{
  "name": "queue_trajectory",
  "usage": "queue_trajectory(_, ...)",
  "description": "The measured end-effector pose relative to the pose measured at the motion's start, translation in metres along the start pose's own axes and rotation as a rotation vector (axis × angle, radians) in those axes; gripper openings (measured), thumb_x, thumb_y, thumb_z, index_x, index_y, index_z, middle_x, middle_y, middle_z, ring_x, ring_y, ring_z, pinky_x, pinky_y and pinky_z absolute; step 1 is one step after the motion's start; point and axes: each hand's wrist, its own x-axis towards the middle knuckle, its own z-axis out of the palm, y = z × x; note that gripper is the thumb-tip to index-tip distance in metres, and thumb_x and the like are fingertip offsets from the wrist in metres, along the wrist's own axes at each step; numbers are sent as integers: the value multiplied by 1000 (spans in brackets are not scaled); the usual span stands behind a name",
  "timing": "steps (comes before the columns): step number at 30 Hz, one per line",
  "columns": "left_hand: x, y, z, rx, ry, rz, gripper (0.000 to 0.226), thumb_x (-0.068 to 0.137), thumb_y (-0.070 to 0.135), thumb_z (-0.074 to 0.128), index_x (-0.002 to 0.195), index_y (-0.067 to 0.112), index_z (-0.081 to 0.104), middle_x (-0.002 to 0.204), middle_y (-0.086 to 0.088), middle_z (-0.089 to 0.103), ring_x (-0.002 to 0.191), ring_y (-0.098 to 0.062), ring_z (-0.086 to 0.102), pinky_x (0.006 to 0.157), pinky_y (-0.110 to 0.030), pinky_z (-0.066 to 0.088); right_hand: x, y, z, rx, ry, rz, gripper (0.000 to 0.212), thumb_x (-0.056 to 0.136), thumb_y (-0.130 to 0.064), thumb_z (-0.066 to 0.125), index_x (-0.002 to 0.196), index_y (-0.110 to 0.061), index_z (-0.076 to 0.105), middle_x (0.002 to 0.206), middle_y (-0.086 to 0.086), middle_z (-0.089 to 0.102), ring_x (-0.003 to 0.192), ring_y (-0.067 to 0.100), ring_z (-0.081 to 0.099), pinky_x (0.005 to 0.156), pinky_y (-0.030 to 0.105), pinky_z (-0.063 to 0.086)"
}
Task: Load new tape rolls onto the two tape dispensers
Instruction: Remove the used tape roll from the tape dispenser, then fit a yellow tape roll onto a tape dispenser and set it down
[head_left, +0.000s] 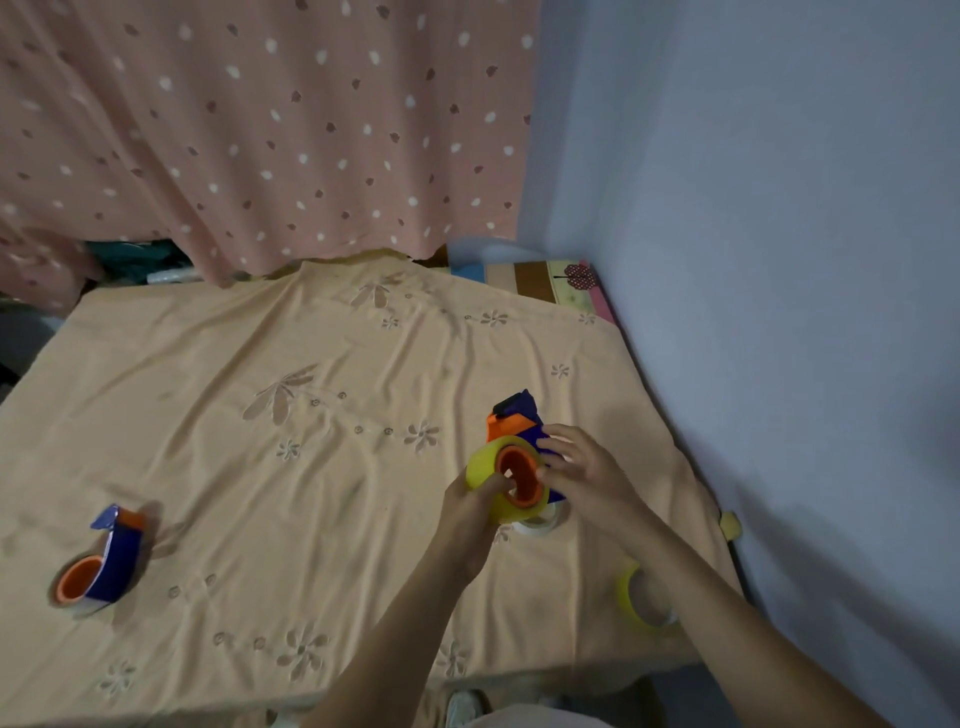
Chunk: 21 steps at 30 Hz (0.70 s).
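A wide stretch of the peach tablecloth (291, 395) lay bare between the blue-and-orange tape dispenser (101, 564) at near left and the hands at right. A yellow tape roll (631, 597) crowded the near right edge, just beside the wall (779, 312).

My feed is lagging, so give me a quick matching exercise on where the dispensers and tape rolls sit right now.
Things:
1. yellow tape roll
2. second dispenser
3. spare yellow roll
4. pale roll

Places:
A. lying on the cloth under the right forearm
B. lying alone at the cloth's left side
C. around the orange hub of the held dispenser, gripped by the left hand and right hand
D. on the cloth just beneath both hands

Pairs: 1-C, 2-B, 3-A, 4-D
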Motion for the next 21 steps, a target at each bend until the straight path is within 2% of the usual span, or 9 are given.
queue_trajectory(2,1,-2,-6,-29,-12,-9,43,79,3,65,122,1,67,117,-27,68,106,-35,64,94,-46,51,0,-4,-2,-184,312,-58,37,88,-19,71,121,-28,55,114,-9,66,103,6,65,72,12,52)
queue_trajectory(3,1,-3,-8,-44,-25,-16,39,83,1,63,122,2,67,117,-25,69,106,-34,65,95,-45,51,0,-5,-3,-245,383,-65,38,88,-25,72,121,-28,53,113,-9,62,102,9,63,69,11,49)
queue_trajectory(4,0,-4,-9,-61,-40,-24,36,86,1,61,122,3,67,117,-25,69,107,-34,65,96,-46,50,0,-4,-3,-258,369,-19,45,87,-32,73,125,-29,49,116,-9,56,103,10,60,68,11,48)
queue_trajectory(6,-2,-5,-7,-85,-59,-36,38,85,4,63,123,3,66,119,-25,69,107,-34,64,97,-47,49,1,-4,3,-125,193,163,59,85,-42,74,132,-31,41,119,-8,51,103,10,59,69,17,51)
queue_trajectory(9,-4,-7,0,-78,-87,-44,49,75,9,67,123,2,66,116,-24,69,103,-32,66,93,-45,51,0,4,21,-23,30,288,48,85,-34,75,126,-24,51,112,-6,66,101,14,66,81,29,59)
queue_trajectory(12,-6,-4,-1,-85,-82,-69,55,73,10,67,127,2,64,115,-22,69,104,-32,65,90,-43,51,-1,10,37,-17,85,278,38,88,-15,70,124,-21,60,105,-1,71,93,14,70,77,28,60)
queue_trajectory(15,-13,-1,-9,-89,-76,-107,65,69,19,70,132,4,60,117,-21,68,107,-32,61,95,-44,47,-1,7,44,314,99,386,31,87,-6,69,117,-10,67,101,12,75,88,23,73,80,38,62)
queue_trajectory(17,-20,0,-15,-131,-72,-111,69,64,24,72,130,7,61,117,-16,68,109,-30,61,97,-44,46,-1,2,50,436,70,459,29,85,-8,71,114,-8,69,96,14,74,86,26,71,73,37,60)
queue_trajectory(21,-40,-1,-32,-216,22,-115,56,66,26,74,121,17,67,118,-10,73,109,-23,69,91,-38,54,3,0,78,265,51,473,17,85,-10,69,102,-14,69,89,10,74,84,26,71,68,34,58)
